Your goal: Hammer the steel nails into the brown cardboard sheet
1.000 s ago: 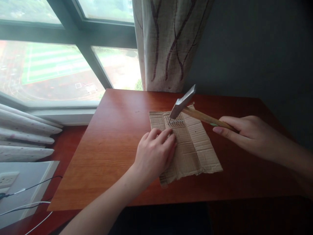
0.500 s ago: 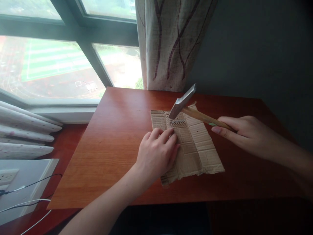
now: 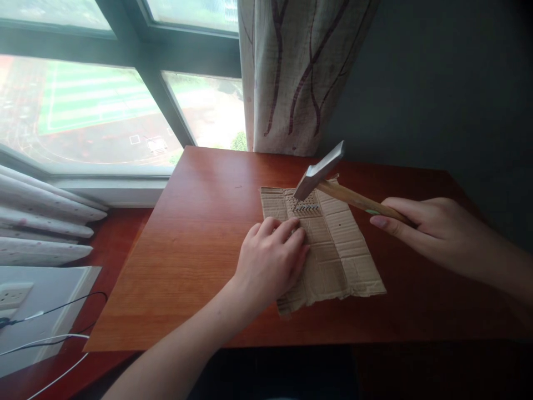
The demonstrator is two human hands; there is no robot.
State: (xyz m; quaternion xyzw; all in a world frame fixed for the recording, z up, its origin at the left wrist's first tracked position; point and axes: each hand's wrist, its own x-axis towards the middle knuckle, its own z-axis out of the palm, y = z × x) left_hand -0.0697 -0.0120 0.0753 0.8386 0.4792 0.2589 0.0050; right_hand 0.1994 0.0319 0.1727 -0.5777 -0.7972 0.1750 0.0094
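A wooden-handled hammer [image 3: 353,198] with a grey metal head is in my right hand [image 3: 437,230], its fingers wrapped round the handle. The head hangs tilted over the upper part of a creased brown piece of cardboard [image 3: 325,239]. Below the head is a patch of small holes, with a row of small slanted nails [image 3: 307,208] along its near side. My left hand [image 3: 270,250] holds down the cardboard's left side, its fingers bent and close together. Its index fingertip is close to the row of nails. The left fingertips' undersides and most of the thumb are hidden.
The cardboard lies on a reddish-brown wooden table [image 3: 183,250]. Behind it hang a patterned curtain [image 3: 287,78] and a dark wall [image 3: 437,83]. A window [image 3: 95,105] is at the left. Cables [image 3: 54,336] and a socket [image 3: 14,294] are at the lower left.
The whole view has shifted slightly, so table, hands and cardboard appear a little farther right. The hammer has shifted slightly right over the cardboard. Both hands keep the same hold.
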